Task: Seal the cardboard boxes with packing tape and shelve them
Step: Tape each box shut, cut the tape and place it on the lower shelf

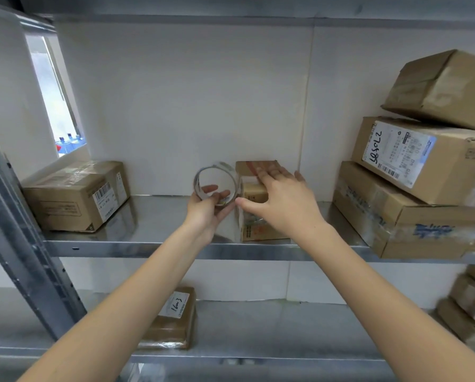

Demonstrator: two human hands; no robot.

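A small cardboard box (254,219) stands on the metal shelf (159,244) in the middle of the view. My right hand (279,201) lies flat on the box's top, fingers straight, thumb down its left side. Just to the left, my left hand (210,209) holds a nearly used-up roll of clear packing tape (217,183) upright, fingers curled round its lower rim. The roll touches or almost touches the box's left edge.
A taped box (76,195) sits at the shelf's left end. Three boxes (412,188) are stacked at the right, the top one tilted. The lower shelf (258,334) holds a flat labelled box (173,318) and more boxes (470,304) at right. A steel upright (24,244) runs down the left.
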